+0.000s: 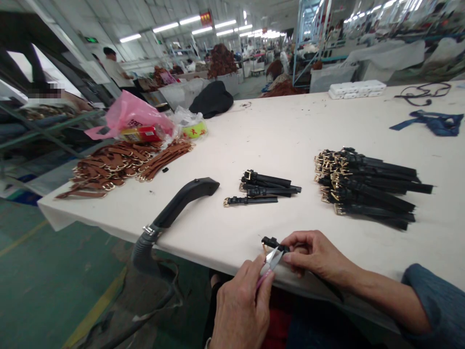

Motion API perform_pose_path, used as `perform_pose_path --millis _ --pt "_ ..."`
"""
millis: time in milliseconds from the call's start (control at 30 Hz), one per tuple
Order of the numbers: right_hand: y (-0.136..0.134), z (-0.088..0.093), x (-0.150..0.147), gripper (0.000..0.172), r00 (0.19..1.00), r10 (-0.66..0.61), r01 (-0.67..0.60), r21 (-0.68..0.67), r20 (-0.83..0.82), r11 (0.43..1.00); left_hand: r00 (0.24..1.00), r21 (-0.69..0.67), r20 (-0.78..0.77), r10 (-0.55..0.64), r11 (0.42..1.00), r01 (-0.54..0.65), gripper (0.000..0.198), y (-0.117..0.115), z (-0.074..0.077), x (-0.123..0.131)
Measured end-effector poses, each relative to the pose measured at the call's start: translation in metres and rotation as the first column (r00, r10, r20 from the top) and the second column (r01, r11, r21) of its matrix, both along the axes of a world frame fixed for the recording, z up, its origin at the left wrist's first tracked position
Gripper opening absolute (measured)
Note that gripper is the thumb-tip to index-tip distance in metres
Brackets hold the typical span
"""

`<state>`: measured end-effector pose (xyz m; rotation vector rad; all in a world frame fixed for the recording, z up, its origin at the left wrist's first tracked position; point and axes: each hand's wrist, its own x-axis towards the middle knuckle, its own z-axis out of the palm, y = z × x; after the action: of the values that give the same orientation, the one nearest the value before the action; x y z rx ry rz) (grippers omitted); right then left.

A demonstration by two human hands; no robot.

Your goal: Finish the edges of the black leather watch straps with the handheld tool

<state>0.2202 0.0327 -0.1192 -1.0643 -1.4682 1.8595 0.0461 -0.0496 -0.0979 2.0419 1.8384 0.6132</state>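
Observation:
My left hand [240,305] is at the table's near edge, closed round small thread snips [271,261] with a pink handle, blades pointing up and right. My right hand [316,254], coming in from the right in a blue sleeve, pinches a black watch strap [273,243] by its buckle end. The snip blades touch the strap just below the buckle. A small pile of black straps [267,189] lies further back on the white table [276,131]. A large stack of black straps with gold buckles [363,186] sits to the right.
A black suction nozzle on a grey hose [181,198] rests over the table's left edge. Brown straps [119,167], pink and clear bags [138,118] and a black cloth [212,99] lie at the far left. Blue fabric [436,122] and white boxes [358,89] lie at the far right. A person stands behind.

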Motion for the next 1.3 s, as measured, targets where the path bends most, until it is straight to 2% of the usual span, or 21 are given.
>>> perform_pose_path --millis 100,233,400,633,833,1000,1300 --pt "-0.0006 -0.0009 -0.0012 0.026 0.999 -0.006 0.003 0.056 0.052 0.998 0.995 0.013 -0.102 -0.016 1.000 0.018 0.032 -0.0013 0.0055 0.0006" --pt "0.0003 -0.0005 -0.0009 0.023 0.985 -0.069 0.028 0.244 0.158 0.969 0.977 -0.040 -0.211 0.015 0.999 -0.024 0.031 -0.0023 0.0080 0.0025" --pt "0.0014 0.0006 0.0009 0.019 0.967 -0.109 0.003 0.416 0.230 0.909 0.977 -0.091 -0.214 0.006 0.995 -0.027 0.031 -0.0041 0.0063 0.0033" --pt "0.0016 -0.0028 0.0023 0.015 0.959 -0.132 -0.010 0.492 0.251 0.870 0.985 -0.065 -0.170 -0.008 0.998 -0.004 0.030 -0.0037 0.0038 0.0040" --pt "0.0017 -0.0051 0.0033 0.015 0.952 -0.154 -0.022 0.558 0.266 0.829 0.977 -0.064 -0.210 0.020 0.997 -0.034 0.030 -0.0034 0.0023 0.0046" --pt "0.0018 -0.0027 0.0035 0.015 0.942 -0.178 -0.032 0.603 0.286 0.797 0.978 0.015 -0.209 0.002 1.000 0.001 0.029 -0.0046 -0.0009 0.0039" --pt "0.0011 -0.0039 0.0034 0.016 0.933 -0.194 -0.046 0.634 0.304 0.772 0.976 0.012 -0.216 0.012 1.000 -0.009 0.028 -0.0031 -0.0003 0.0053"
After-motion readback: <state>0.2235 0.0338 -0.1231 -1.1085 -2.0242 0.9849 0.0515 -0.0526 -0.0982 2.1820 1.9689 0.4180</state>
